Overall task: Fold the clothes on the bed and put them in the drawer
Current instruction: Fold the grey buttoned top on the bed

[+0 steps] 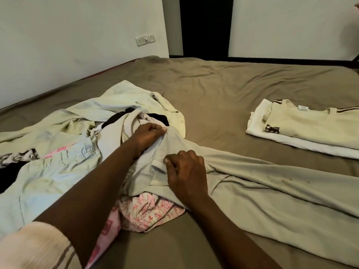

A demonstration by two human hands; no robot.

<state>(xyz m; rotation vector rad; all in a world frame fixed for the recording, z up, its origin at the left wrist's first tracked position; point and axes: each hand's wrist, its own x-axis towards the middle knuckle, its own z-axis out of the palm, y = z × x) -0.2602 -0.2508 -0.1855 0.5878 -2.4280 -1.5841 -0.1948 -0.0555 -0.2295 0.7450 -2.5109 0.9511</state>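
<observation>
Your left hand [149,133] pinches the beige trousers [272,183] at the waist; your right hand [186,171] grips beside it. Pull both legs flat.

L hand [148,137], R hand [185,172] on beige trousers [272,197]; clothes pile [58,164] L, folded shirts [310,131] R

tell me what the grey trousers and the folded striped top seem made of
Grey trousers: thin woven cloth, likely cotton or a blend, matt; it drapes limp with fine creases. Folded striped top: soft knit, probably cotton jersey, matt cream; it lies in smooth rounded folds and bears a dark printed emblem.
</observation>
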